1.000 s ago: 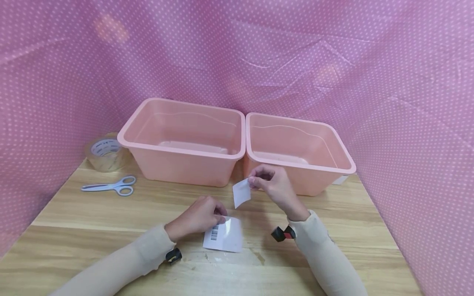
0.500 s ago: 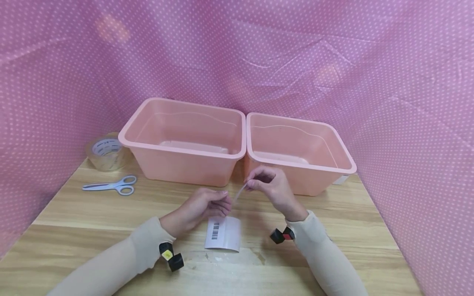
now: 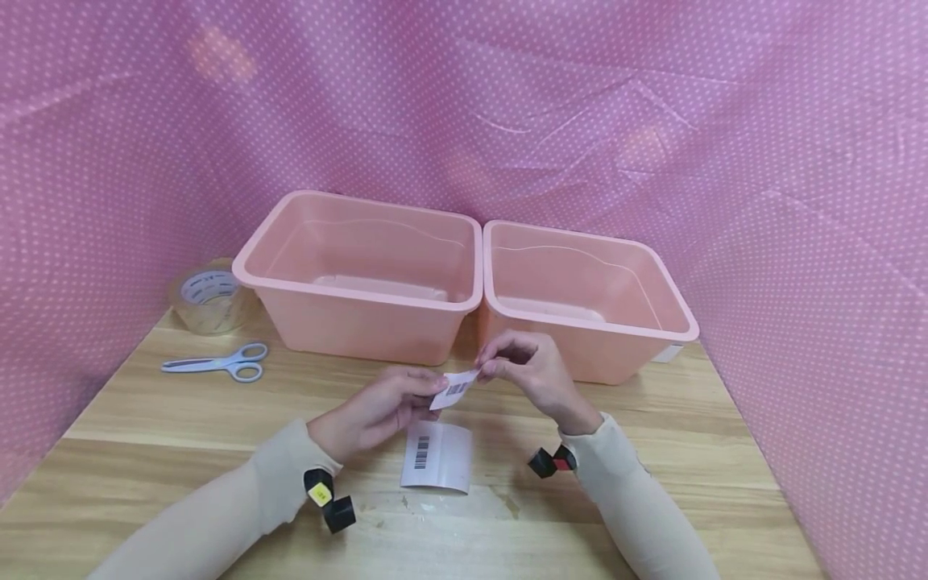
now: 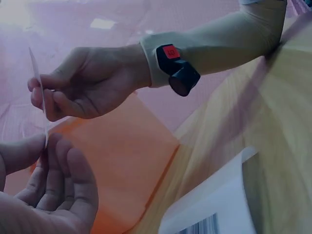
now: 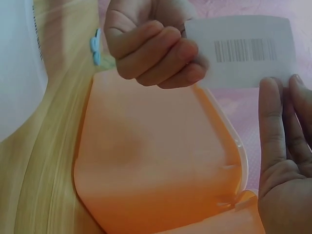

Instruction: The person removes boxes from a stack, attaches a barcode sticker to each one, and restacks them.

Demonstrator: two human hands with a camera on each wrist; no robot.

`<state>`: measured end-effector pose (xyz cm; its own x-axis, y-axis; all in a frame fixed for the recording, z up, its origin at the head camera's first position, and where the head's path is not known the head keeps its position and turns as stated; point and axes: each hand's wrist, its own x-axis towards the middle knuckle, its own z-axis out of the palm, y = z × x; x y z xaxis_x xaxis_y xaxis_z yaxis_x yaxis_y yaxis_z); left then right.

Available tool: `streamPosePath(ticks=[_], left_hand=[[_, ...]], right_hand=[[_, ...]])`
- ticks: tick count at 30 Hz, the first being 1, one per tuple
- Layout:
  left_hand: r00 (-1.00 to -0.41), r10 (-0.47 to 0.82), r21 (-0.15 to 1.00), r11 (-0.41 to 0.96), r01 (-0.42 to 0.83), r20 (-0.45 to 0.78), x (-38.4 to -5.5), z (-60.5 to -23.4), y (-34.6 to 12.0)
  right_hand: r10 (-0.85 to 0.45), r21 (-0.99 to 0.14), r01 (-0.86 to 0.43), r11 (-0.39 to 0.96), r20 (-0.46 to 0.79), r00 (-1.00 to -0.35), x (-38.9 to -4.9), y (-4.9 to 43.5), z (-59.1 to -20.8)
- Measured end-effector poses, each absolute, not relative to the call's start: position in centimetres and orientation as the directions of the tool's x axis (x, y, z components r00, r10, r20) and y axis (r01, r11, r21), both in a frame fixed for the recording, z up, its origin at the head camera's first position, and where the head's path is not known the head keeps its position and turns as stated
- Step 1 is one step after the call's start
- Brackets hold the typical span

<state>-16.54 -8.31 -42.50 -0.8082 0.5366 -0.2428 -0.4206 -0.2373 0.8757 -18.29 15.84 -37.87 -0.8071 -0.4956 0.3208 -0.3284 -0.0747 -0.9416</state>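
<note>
Between my two hands a small white barcode label [image 3: 455, 389] is held up, its printed side showing in the right wrist view. My left hand [image 3: 380, 407] pinches one end of it between thumb and fingers. The opposite end is pinched by the fingertips of my right hand [image 3: 532, 374]. Below them on the table lies a larger, slightly curled white barcode sheet [image 3: 437, 457], which neither hand touches. In the left wrist view the label [image 4: 38, 80] appears edge-on.
Two pink plastic bins [image 3: 355, 322] stand side by side behind the hands; the right bin [image 3: 590, 354] is close behind my right hand. Light blue scissors [image 3: 217, 365] and a roll of clear tape [image 3: 210, 302] lie at the left of the wooden table [image 3: 130, 451].
My left hand has let go of the larger sheet, moved up and taken the small label's other end. The label has turned so its barcode shows. My right hand has barely moved.
</note>
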Motion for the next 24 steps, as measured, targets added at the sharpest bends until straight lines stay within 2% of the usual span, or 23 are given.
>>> streamPosePath(ticks=[5, 9, 14, 20, 24], left_hand=[[-0.874, 0.429, 0.913, -0.219, -0.344, -0.227, -17.0, -42.3, -8.6], [-0.904, 0.372, 0.935, -0.193, -0.298, -0.211, -17.3, -41.9, -8.8], [-0.952, 0.257, 0.978, -0.078, -0.194, -0.168, -17.7, -41.5, -9.0], [-0.994, 0.112, 0.988, 0.155, 0.001, -0.017, -17.8, -41.3, -9.7], [-0.993, 0.068, 0.969, 0.223, 0.108, 0.095, -17.4, -41.5, -10.4]], right_hand=[[-0.518, -0.947, -0.321, -0.016, 0.282, -0.807, -18.5, 16.0, -38.0], [-0.507, -0.937, -0.344, 0.053, 0.272, -0.818, -18.7, 16.2, -38.0], [-0.473, -0.920, -0.346, 0.187, 0.224, -0.852, -18.9, 16.3, -38.0], [-0.464, -0.918, -0.292, 0.269, 0.142, -0.874, -19.3, 16.0, -38.1], [-0.475, -0.918, -0.274, 0.286, 0.113, -0.873, -19.7, 15.5, -38.7]])
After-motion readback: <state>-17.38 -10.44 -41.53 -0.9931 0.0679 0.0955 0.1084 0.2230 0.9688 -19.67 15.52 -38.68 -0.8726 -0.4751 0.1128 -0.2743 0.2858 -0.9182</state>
